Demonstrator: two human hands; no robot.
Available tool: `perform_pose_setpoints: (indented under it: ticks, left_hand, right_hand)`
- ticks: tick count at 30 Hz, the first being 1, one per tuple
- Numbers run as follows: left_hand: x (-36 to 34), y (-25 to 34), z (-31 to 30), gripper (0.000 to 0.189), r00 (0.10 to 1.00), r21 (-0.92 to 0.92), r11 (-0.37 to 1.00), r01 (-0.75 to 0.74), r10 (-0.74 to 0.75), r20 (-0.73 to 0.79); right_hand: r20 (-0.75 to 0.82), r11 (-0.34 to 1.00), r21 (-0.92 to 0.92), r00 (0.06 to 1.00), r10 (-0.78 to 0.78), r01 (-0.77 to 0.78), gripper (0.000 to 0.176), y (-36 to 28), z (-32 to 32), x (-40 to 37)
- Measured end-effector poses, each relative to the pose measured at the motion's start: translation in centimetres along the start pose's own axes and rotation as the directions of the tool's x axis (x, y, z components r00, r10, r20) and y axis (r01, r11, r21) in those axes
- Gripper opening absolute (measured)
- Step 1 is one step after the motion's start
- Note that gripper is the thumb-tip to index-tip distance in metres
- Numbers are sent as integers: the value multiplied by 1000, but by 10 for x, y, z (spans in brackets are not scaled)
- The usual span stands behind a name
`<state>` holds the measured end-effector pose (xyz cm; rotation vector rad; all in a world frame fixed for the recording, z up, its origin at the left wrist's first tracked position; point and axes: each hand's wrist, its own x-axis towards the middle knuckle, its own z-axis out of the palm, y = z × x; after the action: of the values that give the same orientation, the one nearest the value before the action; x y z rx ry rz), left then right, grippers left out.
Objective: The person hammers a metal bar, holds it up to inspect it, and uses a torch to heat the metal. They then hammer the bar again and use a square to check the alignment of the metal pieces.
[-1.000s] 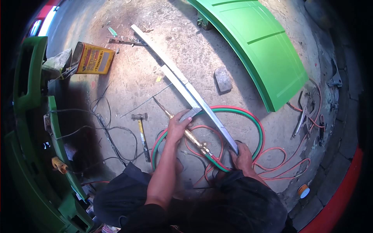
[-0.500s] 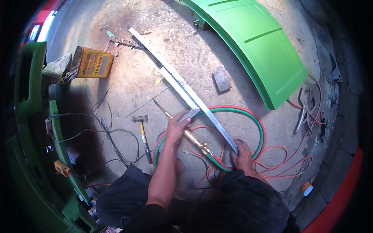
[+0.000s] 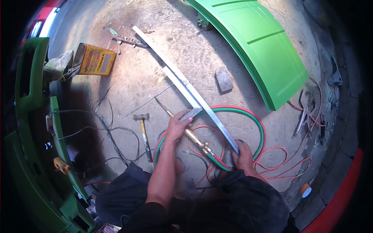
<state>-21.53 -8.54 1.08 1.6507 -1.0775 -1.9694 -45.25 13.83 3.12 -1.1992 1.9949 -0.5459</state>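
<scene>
Your right hand (image 3: 244, 154) clasped the near end of the strip (image 3: 218, 125), which ran from centre to upper left; your left hand (image 3: 177, 127) pinched a short bar (image 3: 190, 113) beside it; the strip looked stiff, light and sharp-edged, best gripped by its ends.

Left arm bare, stretched forward from the shoulder, elbow only slightly bent. Left forearm (image 3: 163, 167) ran long up the middle of the view. Left hand (image 3: 176, 127) at its end, back of the hand up, fingers (image 3: 185, 121) bent forward and pinched closed at the tips. Right arm tucked close to the body and mostly hidden; only the wrist showed. Right hand (image 3: 243, 155) sat lower and nearer the body, knuckles up, fingers wrapped tight in a fist-like grip. Hands well apart, left farther out than right.
</scene>
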Motion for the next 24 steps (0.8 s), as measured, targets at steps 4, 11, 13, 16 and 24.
perform_pose_setpoints:
  ticks: [4, 11, 13, 16, 24]
  left_hand:
    - [3, -5, -3, 43, 1000, 20, 1000, -23, 23, 4]
    - [2, -1, -2, 41, 1000, 71, 997, -15, 15, -8]
    - [3, -3, -1, 43, 1000, 21, 1000, 1, -1, -6]
    - [3, -5, 2, 43, 1000, 14, 1000, -5, 5, -23]
    - [-1, 5, -1, 39, 996, 87, 996, -34, 40, -75]
  right_hand:
    - [-23, 1000, 10, 999, -25, 25, 48, -1, 0, 1]
    - [-8, 1000, 13, 1000, -21, 21, 47, 1, -1, 1]
    - [-4, 1000, 14, 1000, -15, 15, 47, 2, 0, 1]
    - [-14, 1000, 15, 1000, -14, 14, 47, 3, 1, 1]
    - [62, 999, -11, 997, 38, -37, 43, -1, -9, 7]
